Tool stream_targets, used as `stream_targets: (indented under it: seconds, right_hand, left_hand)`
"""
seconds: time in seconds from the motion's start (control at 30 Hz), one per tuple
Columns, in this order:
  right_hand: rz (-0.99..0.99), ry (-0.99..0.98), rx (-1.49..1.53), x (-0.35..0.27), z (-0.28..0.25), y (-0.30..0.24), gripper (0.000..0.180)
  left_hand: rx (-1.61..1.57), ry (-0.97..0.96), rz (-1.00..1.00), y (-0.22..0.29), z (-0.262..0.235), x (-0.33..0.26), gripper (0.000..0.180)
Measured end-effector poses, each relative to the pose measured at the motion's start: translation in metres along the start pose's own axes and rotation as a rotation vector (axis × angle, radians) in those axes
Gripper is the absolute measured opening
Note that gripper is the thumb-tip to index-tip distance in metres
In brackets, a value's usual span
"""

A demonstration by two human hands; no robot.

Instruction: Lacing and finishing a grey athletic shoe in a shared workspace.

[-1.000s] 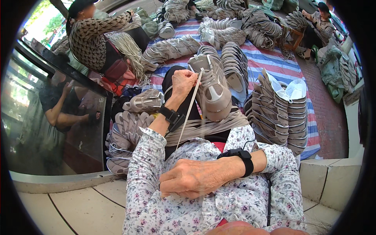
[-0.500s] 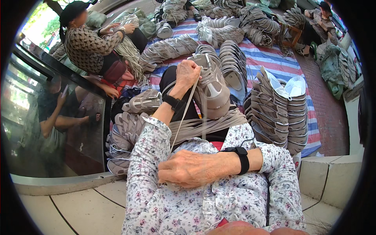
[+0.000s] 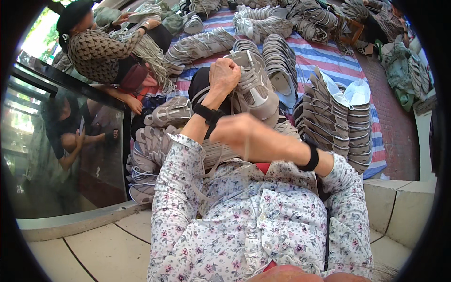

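A grey-beige sneaker upper (image 3: 258,96) rests at my knees, toe toward me, with laces threaded through its eyelets. My left hand (image 3: 224,77) is closed in a pinch at its left side, gripping a shoelace (image 3: 247,80) by the eyelets. Nearer my body, my right hand (image 3: 246,136) is smeared by motion, so its fingers cannot be read. It crosses in front of my left wrist and hides part of a bundle of loose laces (image 3: 218,155) on my lap. A slack lace hangs near my left cuff.
Stacked shoe uppers (image 3: 333,124) stand to the right; more uppers (image 3: 152,148) pile at the left beside a glass panel (image 3: 61,160). Rows of uppers lie on a striped sheet (image 3: 312,61). A co-worker (image 3: 98,54) sits at far left, another person at far right.
My right hand has risen from my chest toward the sneaker upper. The lace stretched taut between my hands has gone slack. My left hand keeps its pinch at the eyelets.
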State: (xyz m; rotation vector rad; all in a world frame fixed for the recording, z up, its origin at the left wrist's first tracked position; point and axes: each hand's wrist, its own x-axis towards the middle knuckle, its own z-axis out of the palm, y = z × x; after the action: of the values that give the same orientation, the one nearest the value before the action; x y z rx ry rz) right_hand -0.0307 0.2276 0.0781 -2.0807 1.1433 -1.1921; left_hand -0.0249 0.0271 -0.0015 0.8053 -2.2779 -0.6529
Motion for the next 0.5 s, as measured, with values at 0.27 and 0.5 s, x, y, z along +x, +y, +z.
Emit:
stream_targets:
  seconds: [0.27, 0.5]
  right_hand:
    - [0.285, 0.482, -0.295, -0.009, -0.083, 0.093, 0.011]
    - [0.142, 0.344, -0.458, 0.014, -0.093, 0.129, 0.007]
  left_hand:
    - [-0.885, -0.52, -0.578, 0.009, -0.058, -0.007, 0.016]
    - [-1.003, -0.619, -0.628, 0.01, -0.067, -0.017, 0.017]
